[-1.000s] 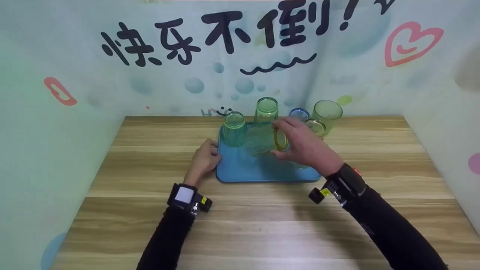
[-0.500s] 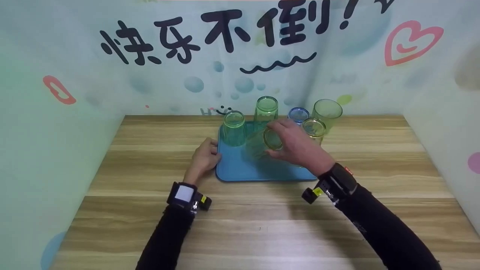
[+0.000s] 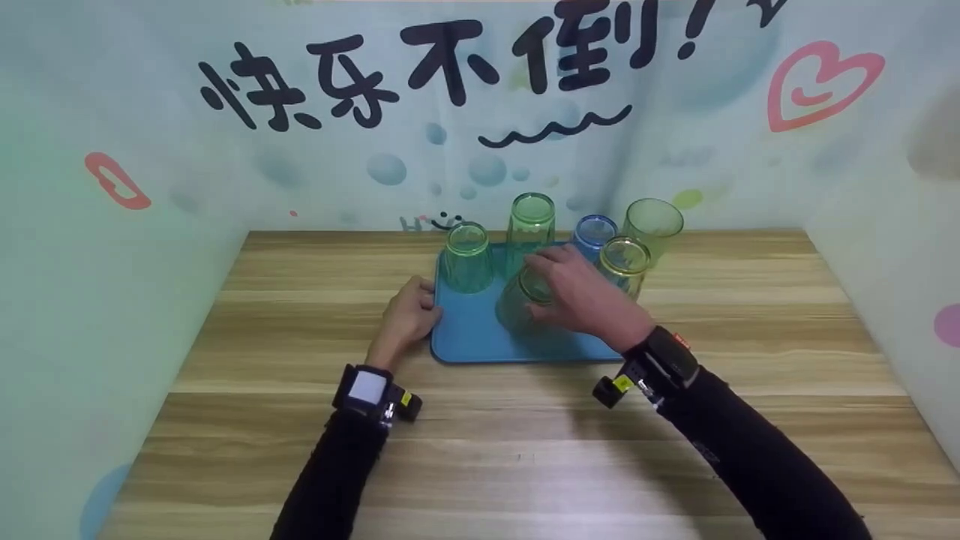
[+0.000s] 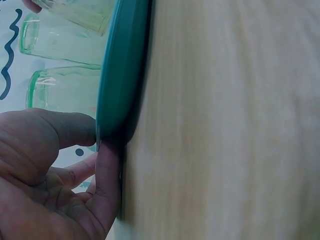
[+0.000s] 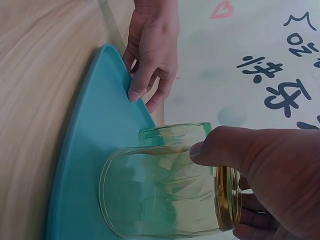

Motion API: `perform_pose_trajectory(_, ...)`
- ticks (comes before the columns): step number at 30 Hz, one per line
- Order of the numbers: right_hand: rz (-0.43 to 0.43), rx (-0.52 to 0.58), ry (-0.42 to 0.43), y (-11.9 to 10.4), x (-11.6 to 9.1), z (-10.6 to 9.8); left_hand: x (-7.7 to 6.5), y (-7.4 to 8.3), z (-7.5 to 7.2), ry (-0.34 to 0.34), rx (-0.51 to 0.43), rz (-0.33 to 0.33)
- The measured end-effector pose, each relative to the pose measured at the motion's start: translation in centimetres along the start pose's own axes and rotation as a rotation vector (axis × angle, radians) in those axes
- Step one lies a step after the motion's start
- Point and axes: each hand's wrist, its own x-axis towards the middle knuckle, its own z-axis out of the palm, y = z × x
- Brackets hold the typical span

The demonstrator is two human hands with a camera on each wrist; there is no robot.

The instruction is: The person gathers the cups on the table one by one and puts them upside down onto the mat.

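A blue tray [image 3: 465,337] lies on the wooden table. My left hand [image 3: 405,315] grips its left edge, thumb on the rim and a finger against the outer side in the left wrist view. My right hand [image 3: 581,292] holds a clear yellowish drinking glass [image 5: 160,195] around its base, mouth down, over the tray's middle. Whether its whole rim touches the tray I cannot tell. Two green glasses stand upside down on the tray: one at the left [image 3: 469,262], one at the back [image 3: 531,217]. My right hand partly hides the held glass in the head view.
To the right stand an upside-down blue glass [image 3: 595,231] and an upside-down yellow glass [image 3: 625,259], close to my right hand. An upright pale green glass [image 3: 655,217] is behind them. A printed cloth backdrop [image 3: 315,180] rises behind the table.
My right hand has moved left and slightly down, turning the glass from lying sideways to nearly upside down over the tray. My left hand stays at the tray's edge.
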Motion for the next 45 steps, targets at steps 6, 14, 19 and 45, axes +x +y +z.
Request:
perform_pose_trajectory(6,0.025,0.029,-0.003,-0.2,0.2,0.7,-0.1,-0.1,-0.1,-0.014,-0.029,-0.029)
perform_pose_trajectory(14,0.024,0.045,0.028,-0.3,0.1,1.7,-0.2,0.0,-0.1,-0.02,-0.028,-0.046)
perform_pose_trajectory(19,0.029,0.046,0.032,-0.1,-0.1,1.8,-0.2,0.1,0.0,-0.023,-0.027,-0.063)
perform_pose_trajectory(45,0.044,0.081,0.027,0.0,-0.2,0.7,-0.2,0.0,-0.1,-0.008,-0.033,-0.029)
